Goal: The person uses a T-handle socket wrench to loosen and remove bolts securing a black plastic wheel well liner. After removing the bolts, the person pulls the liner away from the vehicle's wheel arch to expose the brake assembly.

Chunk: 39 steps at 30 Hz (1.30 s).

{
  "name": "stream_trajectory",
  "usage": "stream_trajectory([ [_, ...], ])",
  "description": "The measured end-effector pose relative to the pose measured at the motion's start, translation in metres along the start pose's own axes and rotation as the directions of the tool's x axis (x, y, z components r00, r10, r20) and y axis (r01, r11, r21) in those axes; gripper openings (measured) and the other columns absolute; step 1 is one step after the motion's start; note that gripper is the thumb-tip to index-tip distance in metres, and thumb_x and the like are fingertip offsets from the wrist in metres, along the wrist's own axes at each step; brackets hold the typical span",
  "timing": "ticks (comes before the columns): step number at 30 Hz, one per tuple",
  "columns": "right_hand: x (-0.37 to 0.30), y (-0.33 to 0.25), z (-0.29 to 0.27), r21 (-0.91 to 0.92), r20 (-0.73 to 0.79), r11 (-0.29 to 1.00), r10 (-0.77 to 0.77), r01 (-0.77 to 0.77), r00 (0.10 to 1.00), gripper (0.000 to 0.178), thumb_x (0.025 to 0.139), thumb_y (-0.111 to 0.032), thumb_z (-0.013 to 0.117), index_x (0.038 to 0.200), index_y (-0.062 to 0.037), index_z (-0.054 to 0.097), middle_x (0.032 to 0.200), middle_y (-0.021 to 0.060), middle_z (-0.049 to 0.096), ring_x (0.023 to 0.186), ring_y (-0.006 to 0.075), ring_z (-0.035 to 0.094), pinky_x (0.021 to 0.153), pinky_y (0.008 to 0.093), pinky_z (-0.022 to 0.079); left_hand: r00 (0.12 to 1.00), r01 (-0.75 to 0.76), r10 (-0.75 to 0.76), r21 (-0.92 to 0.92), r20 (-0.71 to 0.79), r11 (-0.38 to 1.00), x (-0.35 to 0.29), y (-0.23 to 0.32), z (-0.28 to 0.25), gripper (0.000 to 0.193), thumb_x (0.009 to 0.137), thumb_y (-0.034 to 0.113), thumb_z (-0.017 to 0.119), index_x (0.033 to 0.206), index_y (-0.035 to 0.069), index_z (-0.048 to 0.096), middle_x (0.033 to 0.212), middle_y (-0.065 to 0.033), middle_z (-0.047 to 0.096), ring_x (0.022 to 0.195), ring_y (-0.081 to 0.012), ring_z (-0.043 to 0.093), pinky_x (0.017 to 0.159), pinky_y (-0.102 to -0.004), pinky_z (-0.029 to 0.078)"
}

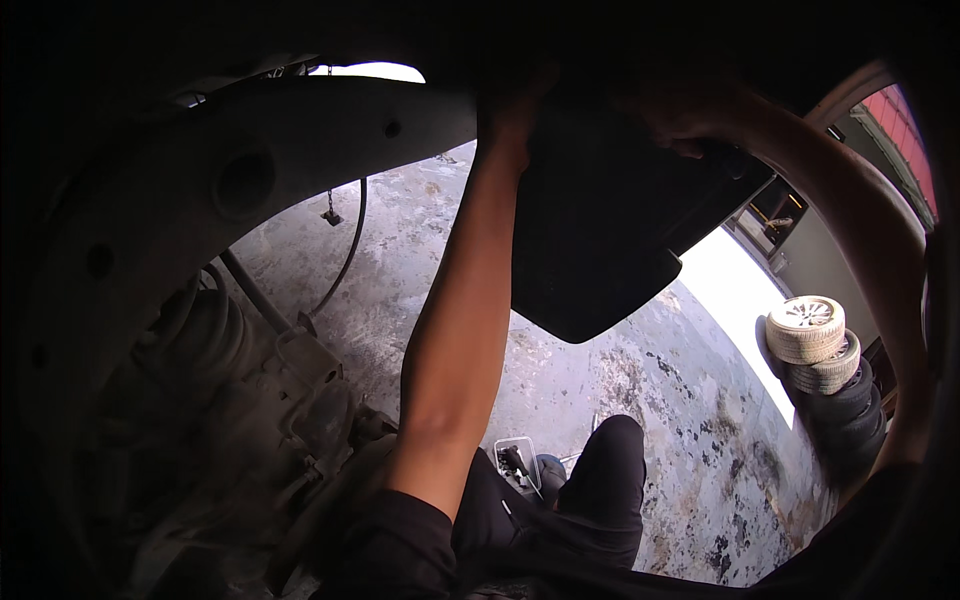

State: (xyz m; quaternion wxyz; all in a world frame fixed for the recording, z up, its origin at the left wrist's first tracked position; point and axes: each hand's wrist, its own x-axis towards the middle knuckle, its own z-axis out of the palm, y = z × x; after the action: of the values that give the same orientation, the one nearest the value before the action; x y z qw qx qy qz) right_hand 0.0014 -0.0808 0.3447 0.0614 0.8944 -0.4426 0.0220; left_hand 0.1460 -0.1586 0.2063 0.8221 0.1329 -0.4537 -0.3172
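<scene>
Both my arms reach up into deep shadow under a vehicle's bodywork. A black panel [595, 255] with a pointed lower edge hangs between them. My left hand [512, 120] is raised at the panel's left edge, its fingers lost in the dark. From the right, my right hand [695, 118] bends inward over the upper part of the panel. Its fingers look curled, but darkness hides what they hold. Left of my left forearm, a curved metal body part [310, 150] with round holes arches across.
A coil spring [205, 320] and dusty suspension parts [315, 375] stand at the left. A black hose [355, 250] and a chain [331, 212] hang behind. Several stacked wheels [808, 335] stand at the right. A clear tray [515, 462] with dark items sits on the stained floor [690, 430] near my knees.
</scene>
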Motion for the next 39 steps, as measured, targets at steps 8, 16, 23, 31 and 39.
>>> stream_trajectory([
  [8, -0.013, 0.003, -0.031, -0.102, 0.060, 0.982, 0.162, -0.156, 0.985, 0.020, 0.091, -0.016, 0.049, 0.085, -0.0026, 0.061, 0.053, 0.0068, 0.052, 0.042, 0.0150, 0.052, 0.037, 0.0301, 0.044, 0.974, -0.032, 0.132, -0.461, 0.186, 0.887, 0.012, -0.068, -0.006, 0.051, 0.081, 0.021, 0.069, 0.125, 0.005, 0.048, 0.120, -0.0064, 0.053, 0.113, -0.0194, 0.048, 0.095, -0.0340, 0.038],
  [16, 0.006, 0.002, -0.034, -0.097, 0.056, 0.986, 0.144, -0.138, 0.988, 0.021, 0.092, -0.018, 0.048, 0.083, -0.0032, 0.060, 0.052, 0.0063, 0.051, 0.041, 0.0145, 0.051, 0.037, 0.0296, 0.042, 0.998, 0.067, -0.067, -0.136, 0.002, 0.988, 0.001, -0.031, -0.001, 0.064, 0.079, 0.027, 0.072, 0.131, 0.006, 0.042, 0.131, -0.0096, 0.047, 0.120, -0.0248, 0.045, 0.098, -0.0382, 0.037],
  [23, 0.018, 0.000, -0.027, -0.084, 0.043, 0.988, 0.135, -0.131, 0.990, 0.022, 0.092, -0.019, 0.047, 0.081, -0.0037, 0.059, 0.052, 0.0059, 0.050, 0.041, 0.0141, 0.050, 0.037, 0.0291, 0.041, 0.987, -0.085, 0.084, 0.001, -0.138, 0.996, 0.005, -0.024, -0.004, 0.066, 0.077, 0.029, 0.073, 0.132, 0.007, 0.042, 0.132, -0.0102, 0.047, 0.121, -0.0269, 0.045, 0.098, -0.0394, 0.038],
  [31, 0.016, 0.001, -0.027, -0.084, 0.075, 0.981, 0.184, -0.178, 0.980, 0.024, 0.093, -0.020, 0.046, 0.079, -0.0043, 0.058, 0.052, 0.0055, 0.049, 0.040, 0.0136, 0.048, 0.036, 0.0286, 0.040, 0.997, -0.025, 0.022, -0.052, -0.068, 0.998, 0.002, -0.009, -0.006, 0.065, 0.075, 0.035, 0.074, 0.123, -0.003, 0.051, 0.124, -0.0148, 0.055, 0.115, -0.0252, 0.049, 0.097, -0.0365, 0.036],
  [39, 0.019, -0.005, -0.029, -0.109, 0.097, 0.978, 0.189, -0.179, 0.977, 0.026, 0.094, -0.022, 0.045, 0.077, -0.0049, 0.057, 0.051, 0.0050, 0.048, 0.040, 0.0131, 0.047, 0.036, 0.0281, 0.039, 0.994, 0.010, -0.018, -0.073, -0.104, 0.997, 0.002, -0.003, -0.005, 0.063, 0.075, 0.033, 0.074, 0.121, -0.003, 0.053, 0.123, -0.0147, 0.055, 0.113, -0.0253, 0.050, 0.095, -0.0361, 0.037],
])
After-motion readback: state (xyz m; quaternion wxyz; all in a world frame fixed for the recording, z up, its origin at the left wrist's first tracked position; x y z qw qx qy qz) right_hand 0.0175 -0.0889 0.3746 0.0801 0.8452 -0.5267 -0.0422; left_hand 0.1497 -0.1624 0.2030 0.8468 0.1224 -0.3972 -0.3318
